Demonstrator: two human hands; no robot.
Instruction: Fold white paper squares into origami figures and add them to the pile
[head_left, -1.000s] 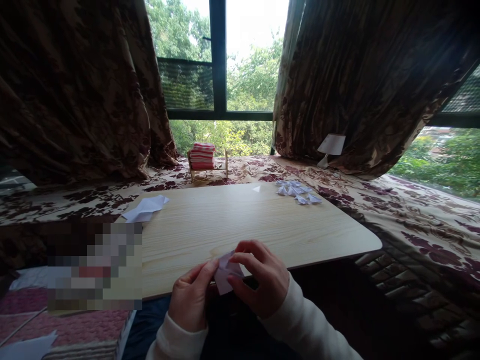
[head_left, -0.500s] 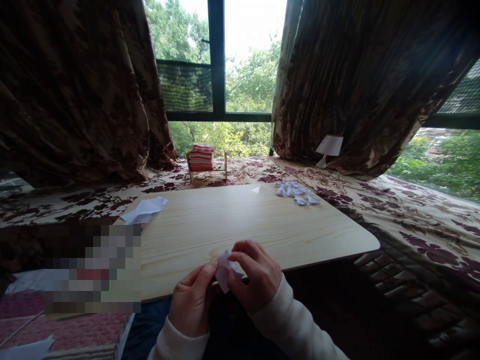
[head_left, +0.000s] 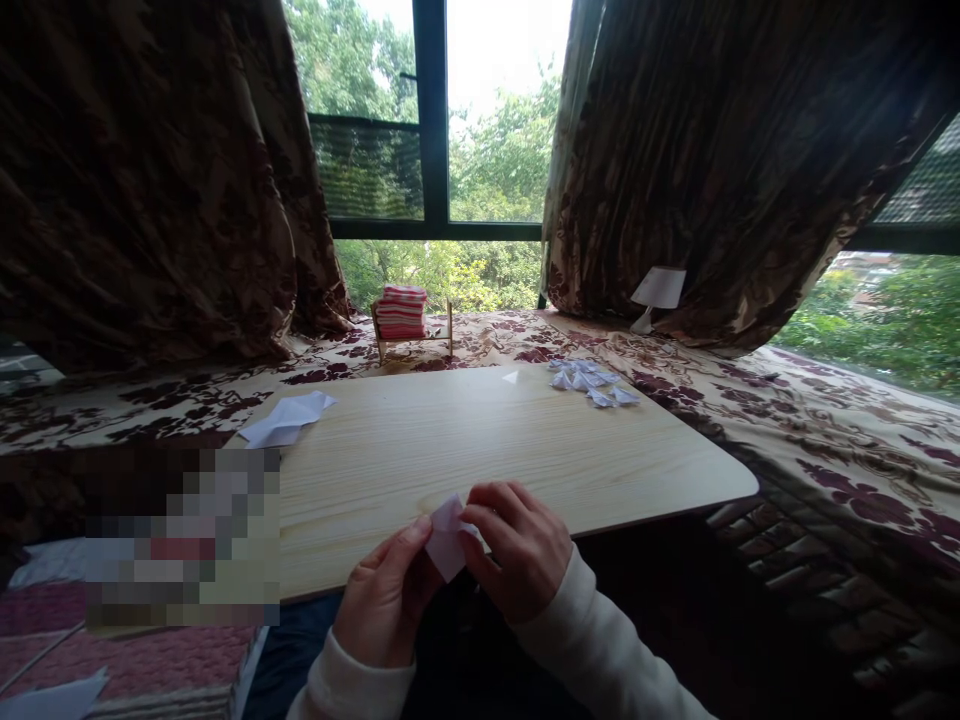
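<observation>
A small piece of folded white paper [head_left: 448, 545] is held up between both hands at the near edge of the wooden table [head_left: 390, 450]. My left hand [head_left: 386, 590] pinches its left side, thumb on the face towards me. On the right side, my right hand [head_left: 517, 550] grips the paper between thumb and fingers, partly covering that edge. Several folded white paper pieces [head_left: 585, 378] lie grouped at the table's far right corner. White paper sheets [head_left: 289, 418] rest at its far left corner.
A small white triangle of paper [head_left: 511, 377] lies near the far edge. Beyond the table, a small rack with folded red-striped cloths [head_left: 401, 312] and a white lamp [head_left: 658, 290] stand on the flowered cover. A blurred-out patch [head_left: 184, 550] hides something at the left.
The paper has turned so that a wider, flatter face shows towards me. My right hand has shifted slightly to the right; my left hand keeps its pinch.
</observation>
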